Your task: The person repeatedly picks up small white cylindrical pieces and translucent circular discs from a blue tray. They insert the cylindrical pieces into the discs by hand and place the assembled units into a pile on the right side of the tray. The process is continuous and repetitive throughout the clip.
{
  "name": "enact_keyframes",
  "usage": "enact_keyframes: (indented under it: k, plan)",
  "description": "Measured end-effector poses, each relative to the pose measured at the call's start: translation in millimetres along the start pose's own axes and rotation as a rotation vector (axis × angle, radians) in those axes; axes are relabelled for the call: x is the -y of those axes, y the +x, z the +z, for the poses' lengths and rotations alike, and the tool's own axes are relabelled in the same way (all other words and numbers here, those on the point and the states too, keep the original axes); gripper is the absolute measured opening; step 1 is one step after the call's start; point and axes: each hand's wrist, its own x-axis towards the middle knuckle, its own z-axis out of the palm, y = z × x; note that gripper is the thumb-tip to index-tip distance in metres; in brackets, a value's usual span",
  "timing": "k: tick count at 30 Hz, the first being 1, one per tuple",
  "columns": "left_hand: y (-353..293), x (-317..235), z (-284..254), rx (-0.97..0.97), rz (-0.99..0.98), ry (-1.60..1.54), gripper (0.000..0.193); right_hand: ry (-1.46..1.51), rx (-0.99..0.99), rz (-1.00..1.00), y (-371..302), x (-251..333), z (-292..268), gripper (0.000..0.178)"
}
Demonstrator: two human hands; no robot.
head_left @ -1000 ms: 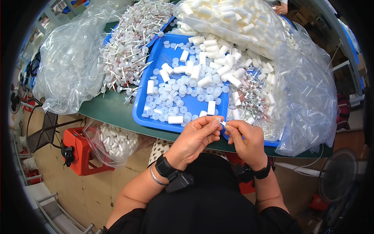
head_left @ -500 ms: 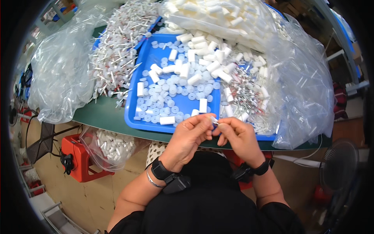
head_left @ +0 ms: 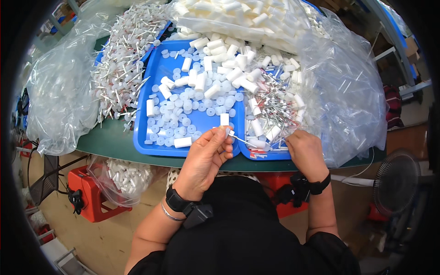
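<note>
My left hand (head_left: 207,158), fingers pinched at the front edge of the blue tray (head_left: 142,137), is closed on a thin white rod (head_left: 243,140) with a small pale piece at its held end. The rod points to the right, over the second blue tray (head_left: 279,156). There my right hand (head_left: 308,152) has its fingers curled down at small white pieces; whether something is between the fingertips is hidden. Translucent discs (head_left: 176,120) and white cylinders (head_left: 211,91) fill much of the first tray. Thin metal pins (head_left: 277,101) lie heaped in the second.
Rods with discs (head_left: 121,64) form a big pile at the back left. A clear bag of white cylinders (head_left: 243,18) lies at the back. Crumpled plastic bags (head_left: 59,105) flank the green table (head_left: 105,144). Below are a red stool (head_left: 85,197) and, right, a fan (head_left: 396,183).
My hands have parted: the right has moved right to the second tray. The left keeps a thin rod, now visible sticking out. The whole view has shifted slightly.
</note>
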Motion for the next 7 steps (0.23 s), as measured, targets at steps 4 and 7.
enact_keyframes:
  k: [4, 7]
  plan:
    - [-0.9, -0.4, -1.5, 0.006, -0.007, 0.006, 0.028, 0.024, 0.017, -0.091, 4.4, -7.5, -0.4, 0.010]
    - [-0.4, 1.1, -0.6, 0.000, -0.017, -0.003, 0.030, 0.051, 0.045, -0.093, 5.7, -11.3, 2.7, 0.008]
